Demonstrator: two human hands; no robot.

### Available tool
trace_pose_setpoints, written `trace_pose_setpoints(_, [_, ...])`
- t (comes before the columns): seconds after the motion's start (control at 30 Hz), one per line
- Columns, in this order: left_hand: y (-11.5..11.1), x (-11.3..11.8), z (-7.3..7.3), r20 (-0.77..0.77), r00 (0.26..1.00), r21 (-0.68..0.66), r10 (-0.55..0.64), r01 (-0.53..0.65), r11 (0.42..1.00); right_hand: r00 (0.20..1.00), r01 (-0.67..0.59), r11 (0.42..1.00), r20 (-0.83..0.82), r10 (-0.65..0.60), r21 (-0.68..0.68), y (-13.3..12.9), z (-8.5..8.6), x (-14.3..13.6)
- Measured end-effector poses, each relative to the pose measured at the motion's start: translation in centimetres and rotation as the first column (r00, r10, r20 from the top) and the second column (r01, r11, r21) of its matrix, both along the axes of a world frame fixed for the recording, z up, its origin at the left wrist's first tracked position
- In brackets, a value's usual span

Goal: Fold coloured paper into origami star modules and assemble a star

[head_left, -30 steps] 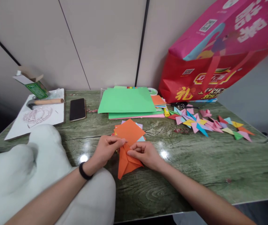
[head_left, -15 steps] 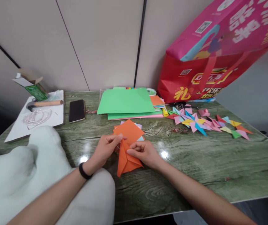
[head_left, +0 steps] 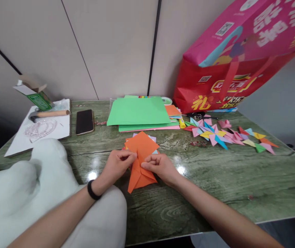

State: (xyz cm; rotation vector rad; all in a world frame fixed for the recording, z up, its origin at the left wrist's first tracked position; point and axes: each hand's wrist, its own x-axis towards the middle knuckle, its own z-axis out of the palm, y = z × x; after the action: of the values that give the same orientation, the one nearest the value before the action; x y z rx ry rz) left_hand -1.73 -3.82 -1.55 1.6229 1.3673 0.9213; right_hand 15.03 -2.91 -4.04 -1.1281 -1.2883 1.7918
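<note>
Between my two hands is a folded sheet of orange paper (head_left: 141, 177), creased into flaps that widen toward me. My left hand (head_left: 119, 167) pinches its upper left edge between thumb and fingers. On the right side, my right hand (head_left: 161, 167) grips it with the thumb on top and the fingers curled. Just beyond lies a small stack of square coloured paper (head_left: 142, 142), with an orange sheet uppermost and other colours peeking out at its edges. The fingertips hide part of the folded sheet's upper end.
Green paper sheets (head_left: 138, 112) are piled at the back. Folded paper pieces (head_left: 214, 132) and scissors (head_left: 201, 116) lie at the right, before a red bag (head_left: 189, 89). Leftward are a phone (head_left: 84, 122), a hammer (head_left: 51, 113) and a pale plush thing (head_left: 51, 165).
My left hand has shifted slightly down at the paper's top. The folded sheet's raised upper point has lowered and its flaps look more spread. My right hand stays nearly in place.
</note>
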Motion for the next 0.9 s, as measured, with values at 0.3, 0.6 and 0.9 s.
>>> trace_pose_setpoints(0.3, [0.13,0.11,0.39,-0.008,1.0,0.071,0.011,-0.01,0.997,0.999,0.0,0.997,-0.051,-0.004,-0.074,-0.15,0.33,-0.07])
trace_pose_setpoints(0.6, [0.09,0.12,0.6,0.044,0.999,0.004,0.002,-0.002,1.0,0.988,-0.113,0.993,-0.113,0.107,-0.046,0.1,0.18,0.1])
trace_pose_setpoints(0.9, [0.04,0.3,0.76,0.112,0.993,-0.012,0.032,-0.031,0.999,0.984,-0.138,0.99,-0.113,0.137,-0.004,-0.01,0.36,-0.05])
